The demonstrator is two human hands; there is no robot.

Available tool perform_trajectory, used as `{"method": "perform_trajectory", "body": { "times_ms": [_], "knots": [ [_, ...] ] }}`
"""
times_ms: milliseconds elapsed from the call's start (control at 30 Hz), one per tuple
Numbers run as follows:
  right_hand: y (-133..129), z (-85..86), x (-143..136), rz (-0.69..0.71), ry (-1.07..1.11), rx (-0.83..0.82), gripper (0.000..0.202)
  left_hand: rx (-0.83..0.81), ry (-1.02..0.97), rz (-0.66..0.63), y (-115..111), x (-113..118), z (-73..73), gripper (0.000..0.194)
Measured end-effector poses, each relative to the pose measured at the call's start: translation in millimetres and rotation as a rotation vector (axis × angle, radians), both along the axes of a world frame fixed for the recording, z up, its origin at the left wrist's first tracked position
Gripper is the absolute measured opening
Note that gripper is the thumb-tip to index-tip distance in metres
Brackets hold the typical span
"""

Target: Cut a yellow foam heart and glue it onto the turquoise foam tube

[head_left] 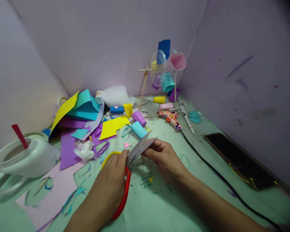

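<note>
My left hand (112, 180) is closed on the scissors (127, 183), which have one red and one yellow handle. Their blades are parted and point up and right, reaching my right hand (159, 156). The right fingers are pinched beside the blade tips; what they hold is too small to make out. Just beyond the blades lies a light blue paper cup shape (138, 129), with a purple one (139, 118) behind it. A small pink heart (126, 145) rests left of the blades.
Coloured sheets (74, 112) and scraps cover the left side, near a white pitcher (36, 156). At the back stands a stick frame with a cup wheel (159, 69). A patterned glue gun (170, 117) trails a black cord; a dark phone-like slab (239, 161) lies right.
</note>
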State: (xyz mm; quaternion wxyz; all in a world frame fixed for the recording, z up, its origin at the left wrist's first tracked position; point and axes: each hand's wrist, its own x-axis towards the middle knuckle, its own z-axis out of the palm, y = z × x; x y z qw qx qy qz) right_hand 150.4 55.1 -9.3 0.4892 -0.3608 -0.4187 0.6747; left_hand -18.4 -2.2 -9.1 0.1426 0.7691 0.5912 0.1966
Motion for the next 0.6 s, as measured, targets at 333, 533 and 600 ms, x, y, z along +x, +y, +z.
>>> {"method": "perform_trajectory", "body": {
  "times_ms": [333, 533, 600],
  "knots": [
    [-0.2, 1.1, -1.1, -0.004, -0.016, 0.007, 0.008, -0.014, 0.035, 0.02, 0.7, 0.0, 1.1, 0.049],
    [0.0, 1.9, -0.5, 0.001, -0.014, 0.008, 0.008, -0.011, 0.043, 0.024, 1.2, 0.2, 1.0, 0.047],
    [0.0, 1.8, -0.4, 0.003, -0.015, 0.01, 0.008, -0.032, 0.051, 0.047, 1.8, 1.6, 4.2, 0.044]
  ]
}}
